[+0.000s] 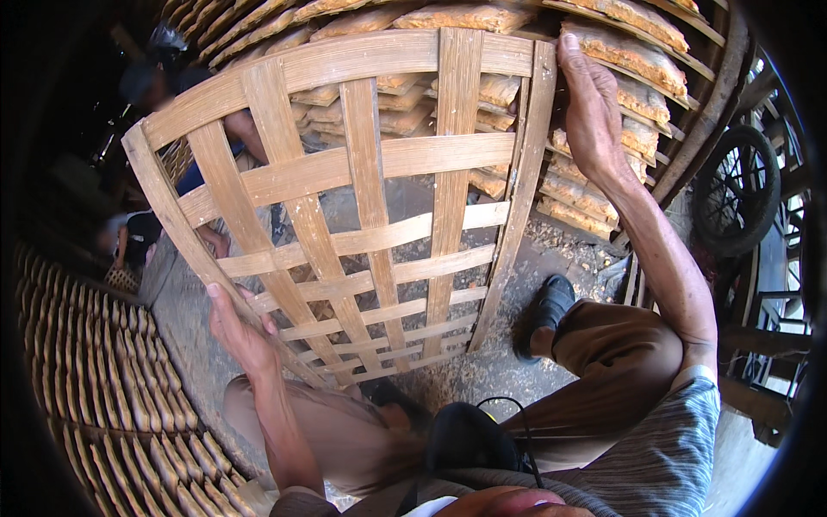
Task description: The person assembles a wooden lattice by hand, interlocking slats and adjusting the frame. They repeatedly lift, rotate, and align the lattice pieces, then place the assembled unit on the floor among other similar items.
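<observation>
A large lattice tray (pixel 370 168) of flat woven bamboo strips stands tilted before me, its wide end up and away. My left hand (pixel 241 327) is closed round its left side rail, with the thumb on the outer edge and fingertips showing on the inner side. Higher up, my right hand (pixel 592 112) holds the right side rail near the far corner. The thumb lies along that edge, while the other fingers are mostly hidden. Through the gaps between the strips, parts of the floor and of the stacks behind show.
Stacked slatted racks carry rough orange-tan slabs (pixel 620 52) at the back and right. More rows of thin slabs (pixel 112 370) line the left. A spoked wheel (pixel 736 191) hangs at far right. Another person's arm (pixel 245 133) shows beyond the tray. Scraps litter the floor (pixel 525 370) by my sandal (pixel 554 302).
</observation>
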{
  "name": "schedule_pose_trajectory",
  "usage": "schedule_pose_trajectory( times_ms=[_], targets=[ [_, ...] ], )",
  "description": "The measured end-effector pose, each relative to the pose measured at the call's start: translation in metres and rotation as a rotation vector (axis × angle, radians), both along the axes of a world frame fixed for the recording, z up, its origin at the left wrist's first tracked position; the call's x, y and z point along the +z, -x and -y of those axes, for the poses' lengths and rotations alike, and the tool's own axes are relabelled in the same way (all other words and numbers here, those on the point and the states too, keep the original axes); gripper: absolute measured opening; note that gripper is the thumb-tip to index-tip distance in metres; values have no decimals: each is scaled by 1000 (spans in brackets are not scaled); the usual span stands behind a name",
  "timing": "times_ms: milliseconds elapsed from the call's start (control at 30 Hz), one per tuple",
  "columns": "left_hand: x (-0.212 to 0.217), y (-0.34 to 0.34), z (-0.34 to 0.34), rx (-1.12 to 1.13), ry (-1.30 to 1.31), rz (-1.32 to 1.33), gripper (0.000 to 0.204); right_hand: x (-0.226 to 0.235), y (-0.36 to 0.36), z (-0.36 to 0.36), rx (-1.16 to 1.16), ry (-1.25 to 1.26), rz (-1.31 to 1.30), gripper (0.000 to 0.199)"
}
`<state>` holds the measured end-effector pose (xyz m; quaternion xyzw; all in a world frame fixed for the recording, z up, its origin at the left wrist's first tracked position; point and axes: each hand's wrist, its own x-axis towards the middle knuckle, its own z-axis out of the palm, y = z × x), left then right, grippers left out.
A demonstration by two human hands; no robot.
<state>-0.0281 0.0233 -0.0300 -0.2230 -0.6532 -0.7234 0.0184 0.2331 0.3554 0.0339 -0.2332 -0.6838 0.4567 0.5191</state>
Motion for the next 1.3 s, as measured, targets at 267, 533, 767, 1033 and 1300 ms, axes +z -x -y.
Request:
schedule_pose_trajectory(
  times_ms=[267,533,767,1033,1300],
  targets=[
    [0,3,0,-2,-10,10,55,-5,3,7,22,-20,-59,47],
    [-5,1,2,-19,41,-34,55,0,12,23,37,-883,339,28],
    [-7,-7,2,-63,84,-77,53,7,9,35,248,-740,680,27],
    [-9,-1,2,-65,74,-32,54,8,1,35,556,-385,444,20],
    [-9,-6,-1,-21,91,-52,54,-18,19,42,299,-1132,767,19]
  ],
)
